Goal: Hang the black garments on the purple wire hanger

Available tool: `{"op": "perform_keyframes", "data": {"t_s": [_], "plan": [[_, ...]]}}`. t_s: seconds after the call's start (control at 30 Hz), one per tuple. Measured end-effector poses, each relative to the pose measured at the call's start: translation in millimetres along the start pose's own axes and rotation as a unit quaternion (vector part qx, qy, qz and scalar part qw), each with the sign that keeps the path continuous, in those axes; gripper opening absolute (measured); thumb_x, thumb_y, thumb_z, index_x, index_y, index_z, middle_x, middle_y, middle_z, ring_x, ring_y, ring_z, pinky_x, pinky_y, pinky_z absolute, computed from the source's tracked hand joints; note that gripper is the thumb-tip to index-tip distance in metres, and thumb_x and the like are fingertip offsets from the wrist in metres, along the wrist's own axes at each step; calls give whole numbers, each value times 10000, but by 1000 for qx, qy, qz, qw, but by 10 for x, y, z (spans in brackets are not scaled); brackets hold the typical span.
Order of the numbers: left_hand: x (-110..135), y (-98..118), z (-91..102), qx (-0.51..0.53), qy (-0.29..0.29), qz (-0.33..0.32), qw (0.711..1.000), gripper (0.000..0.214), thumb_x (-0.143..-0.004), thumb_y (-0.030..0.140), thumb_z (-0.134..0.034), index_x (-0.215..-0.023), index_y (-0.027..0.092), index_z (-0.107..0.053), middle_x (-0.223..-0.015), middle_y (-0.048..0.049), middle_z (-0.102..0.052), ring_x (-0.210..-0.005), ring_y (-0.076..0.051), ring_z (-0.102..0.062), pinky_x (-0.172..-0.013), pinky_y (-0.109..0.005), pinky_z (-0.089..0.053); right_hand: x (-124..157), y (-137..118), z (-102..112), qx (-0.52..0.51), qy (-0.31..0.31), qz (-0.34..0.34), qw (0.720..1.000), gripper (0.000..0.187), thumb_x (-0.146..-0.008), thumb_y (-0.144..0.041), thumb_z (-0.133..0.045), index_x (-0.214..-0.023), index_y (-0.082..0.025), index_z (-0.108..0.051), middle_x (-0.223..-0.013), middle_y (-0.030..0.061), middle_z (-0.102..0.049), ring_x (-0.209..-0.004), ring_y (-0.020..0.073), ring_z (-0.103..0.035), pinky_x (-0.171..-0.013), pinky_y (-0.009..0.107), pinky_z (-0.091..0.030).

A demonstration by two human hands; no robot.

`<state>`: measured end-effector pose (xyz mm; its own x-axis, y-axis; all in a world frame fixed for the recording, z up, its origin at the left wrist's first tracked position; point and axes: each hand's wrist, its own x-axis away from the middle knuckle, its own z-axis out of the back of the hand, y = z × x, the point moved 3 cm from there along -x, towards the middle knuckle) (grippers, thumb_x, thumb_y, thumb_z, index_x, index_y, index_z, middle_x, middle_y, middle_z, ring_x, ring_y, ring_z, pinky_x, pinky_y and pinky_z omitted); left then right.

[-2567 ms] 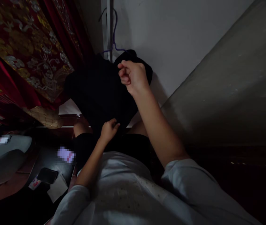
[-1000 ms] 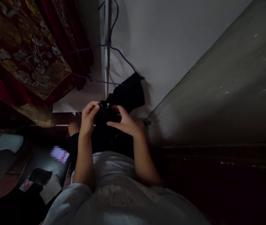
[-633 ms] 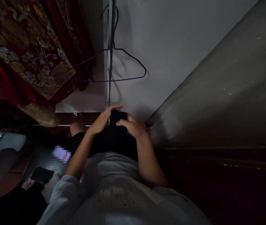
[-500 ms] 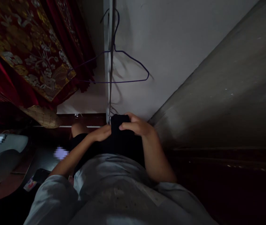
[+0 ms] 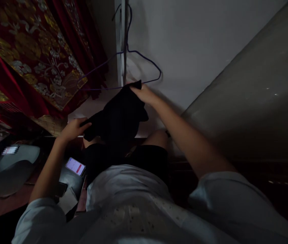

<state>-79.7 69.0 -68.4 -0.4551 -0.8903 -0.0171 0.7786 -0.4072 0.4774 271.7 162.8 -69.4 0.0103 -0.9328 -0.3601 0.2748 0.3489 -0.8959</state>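
Observation:
A black garment (image 5: pixel 120 117) is stretched between my two hands in front of a white wall. My right hand (image 5: pixel 144 94) pinches its upper corner and holds it up against the bottom bar of a thin purple wire hanger (image 5: pixel 144 57), which hangs from a vertical pole. My left hand (image 5: pixel 73 128) grips the garment's lower left end, fingers closed on the cloth. The rest of the garment droops toward my lap.
A red and gold embroidered curtain (image 5: pixel 27 51) hangs at the upper left. A lit phone (image 5: pixel 75 166) lies on a dark surface beside my left knee, near a grey cushion (image 5: pixel 9 169). A greenish-grey slanted panel (image 5: pixel 248 95) fills the right side.
The garment came off the hanger and was bunched in both hands at my lap. Now my right hand has lifted one corner up to the hanger's bar while the left hand pulled out leftward.

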Motion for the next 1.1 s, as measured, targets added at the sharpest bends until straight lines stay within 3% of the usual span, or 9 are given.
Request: {"op": "perform_keyframes", "data": {"t_s": [0.13,0.2,0.3,0.4,0.5,0.6,0.87,0.97,1.1], "plan": [[-89,-57,133,-89,-35,-14,995,348,-946,457,-506,-729,209,-620,-673,-45,-629,-596,-184,-545,-606,-274,-390,90,251,161,36,55,-10,998,61,-822,-261,-651,-804,-204,-635,-807,23,-655,-843,189,-630,-901,353,-533],[-163,-20,170,-88,-37,-25,995,309,-928,412,-503,-712,219,-610,-678,-53,-627,-595,-195,-543,-619,-290,-390,217,165,378,75,84,24,993,142,-800,-258,-679,-707,-208,-586,-677,-9,-541,-731,162,-561,-789,313,-521],[-327,166,300,-83,14,-61,995,252,-927,338,-517,-722,217,-600,-726,-56,-624,-633,-202,-547,-688,-322,-422,391,-58,697,126,102,74,984,301,-803,-299,-702,-608,-214,-489,-602,-28,-377,-656,137,-457,-681,280,-478],[-541,441,480,-72,71,-113,988,205,-904,234,-557,-705,202,-592,-792,-55,-609,-728,-208,-561,-816,-360,-463,493,-216,839,140,106,99,980,343,-813,-364,-715,-604,-211,-490,-601,-25,-348,-638,131,-413,-628,274,-450],[-758,640,604,-13,69,-107,992,164,-850,141,-603,-693,182,-626,-817,-48,-614,-810,-214,-584,-924,-382,-473,538,-264,804,132,87,104,982,365,-831,-414,-713,-613,-204,-509,-607,-20,-370,-640,130,-423,-625,276,-455],[-871,750,661,37,14,-106,994,107,-830,109,-640,-745,157,-682,-888,-53,-636,-905,-218,-597,-982,-379,-473,550,-256,754,133,85,99,983,400,-841,-408,-719,-596,-204,-478,-600,-25,-354,-633,123,-419,-646,274,-472],[-552,768,972,-162,-27,-119,979,176,-867,182,-638,-712,119,-692,-959,-74,-541,-905,-222,-565,-1051,-465,-450,494,-186,746,126,95,73,985,381,-834,-393,-746,-616,-198,-502,-612,-12,-417,-685,149,-509,-680,290,-501],[-521,909,1054,-158,-7,-201,967,239,-926,280,-591,-800,104,-692,-994,-77,-512,-1086,-271,-551,-1114,-517,-384,553,-252,606,109,93,53,988,362,-836,-406,-742,-639,-199,-520,-633,-4,-466,-697,154,-523,-682,294,-508],[-726,1222,1021,-118,75,-276,951,250,-983,316,-557,-965,93,-667,-1085,-94,-546,-1174,-290,-534,-1117,-529,-362,749,-468,363,73,47,36,996,258,-878,-351,-678,-702,-195,-573,-696,12,-544,-763,173,-583,-759,312,-533]]}}
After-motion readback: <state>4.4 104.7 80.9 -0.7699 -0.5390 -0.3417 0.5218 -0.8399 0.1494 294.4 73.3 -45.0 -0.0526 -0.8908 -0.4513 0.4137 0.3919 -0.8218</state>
